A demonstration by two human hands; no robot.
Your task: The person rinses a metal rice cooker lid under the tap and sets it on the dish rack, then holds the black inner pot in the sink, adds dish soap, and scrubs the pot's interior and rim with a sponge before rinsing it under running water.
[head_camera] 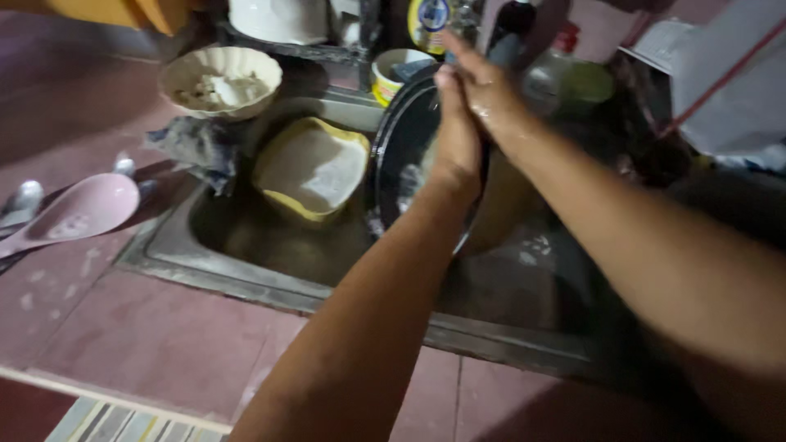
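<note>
— Grip check: my left hand (457, 135) clamps the pan (409, 155) rim, tilted upright in the sink (270, 278). Right hand (490, 90) lies flat on it, fingers extended.
— Handling?
— Looks heavy, stiff, wet and slippery, I judge; hold the rim. Both forearms reach forward, wrists crossing.

Single head view, looking steeply down, close over the sink (246, 274) (slightly tilted), arms reaching forward

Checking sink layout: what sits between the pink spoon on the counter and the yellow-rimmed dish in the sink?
In the head view, a crumpled dark cloth on the sink's edge.
</note>
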